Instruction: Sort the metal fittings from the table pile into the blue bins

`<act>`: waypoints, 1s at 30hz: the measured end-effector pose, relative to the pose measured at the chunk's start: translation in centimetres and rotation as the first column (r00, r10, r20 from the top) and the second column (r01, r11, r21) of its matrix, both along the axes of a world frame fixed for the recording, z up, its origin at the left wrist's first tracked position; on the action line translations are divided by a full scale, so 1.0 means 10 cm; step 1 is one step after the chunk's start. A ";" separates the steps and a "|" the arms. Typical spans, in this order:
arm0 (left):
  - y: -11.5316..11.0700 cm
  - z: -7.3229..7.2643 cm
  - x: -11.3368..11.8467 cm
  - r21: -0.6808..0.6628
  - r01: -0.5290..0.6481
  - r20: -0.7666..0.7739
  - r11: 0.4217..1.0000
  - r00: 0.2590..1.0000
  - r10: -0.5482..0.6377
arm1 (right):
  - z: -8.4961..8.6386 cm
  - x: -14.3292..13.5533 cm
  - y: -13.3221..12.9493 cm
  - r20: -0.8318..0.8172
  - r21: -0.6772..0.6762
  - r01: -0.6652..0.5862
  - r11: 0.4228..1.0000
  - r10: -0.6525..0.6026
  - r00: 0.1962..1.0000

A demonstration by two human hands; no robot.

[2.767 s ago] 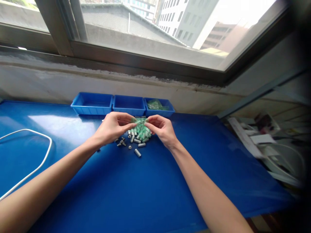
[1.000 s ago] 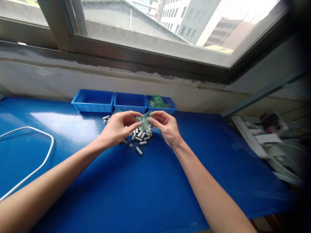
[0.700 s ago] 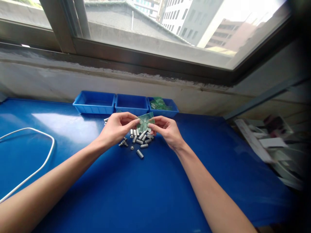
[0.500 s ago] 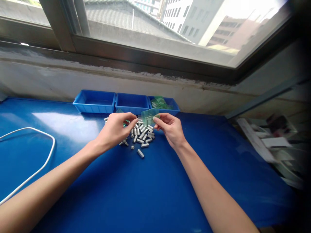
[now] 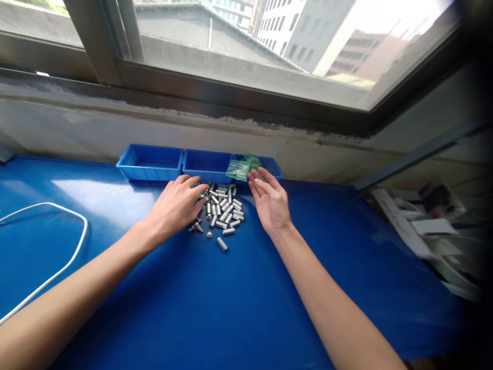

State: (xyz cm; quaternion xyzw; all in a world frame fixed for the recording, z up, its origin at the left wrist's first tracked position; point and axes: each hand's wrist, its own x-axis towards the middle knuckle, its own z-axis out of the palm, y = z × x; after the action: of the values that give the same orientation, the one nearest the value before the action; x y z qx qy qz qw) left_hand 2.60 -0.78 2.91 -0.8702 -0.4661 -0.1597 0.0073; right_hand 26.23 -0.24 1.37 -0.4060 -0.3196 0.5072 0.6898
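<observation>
A small clear green plastic bag (image 5: 238,170) is just off the fingertips of my right hand (image 5: 271,200), in front of the right-hand blue bin (image 5: 272,165). That hand is open, palm turned up, its fingers spread. I cannot tell whether the bag rests on the bin's rim or is in the air. Over the left side of a heap of metal hex standoffs (image 5: 225,208) reaches my left hand (image 5: 177,204), its fingers apart and nothing seen in them. A few small screws (image 5: 197,226) lie beside it. Something green under its fingertips is mostly hidden.
Two more blue bins, a left one (image 5: 152,163) and a middle one (image 5: 208,165), stand in the same row along the wall. More green bags (image 5: 252,160) lie in the right bin. A white cable (image 5: 82,231) curves over the blue table (image 5: 215,308) at left.
My right hand has let go of the green bag and opened, and the bag has moved up toward the right bin. My left hand has lowered toward the heap, fingers spreading.
</observation>
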 end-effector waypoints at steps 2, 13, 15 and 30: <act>0.02 -0.01 -0.01 -0.013 0.006 -0.022 1.000 1.000 -0.007 | -0.01 -0.01 -0.01 0.036 -0.006 -0.015 1.000 0.015 0.999; 0.04 -0.07 0.00 -0.024 0.005 0.010 1.000 1.000 -0.005 | -0.03 0.04 0.00 0.185 -0.024 0.051 0.998 -0.046 0.982; 0.03 -0.07 0.01 -0.016 0.007 -0.023 1.000 1.000 -0.007 | -0.04 0.03 -0.01 0.320 0.031 0.107 0.994 -0.111 0.941; -0.03 0.11 0.00 0.287 0.027 0.412 0.958 0.899 -0.148 | -0.14 0.02 -0.01 0.546 0.126 0.089 0.988 -0.144 0.825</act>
State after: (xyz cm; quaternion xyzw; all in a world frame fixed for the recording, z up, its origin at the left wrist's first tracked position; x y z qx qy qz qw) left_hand 2.62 -1.07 4.00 -0.8244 -0.3896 -0.4102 0.0178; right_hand 26.42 -0.38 -0.02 -0.5209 -0.5038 0.3093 0.6158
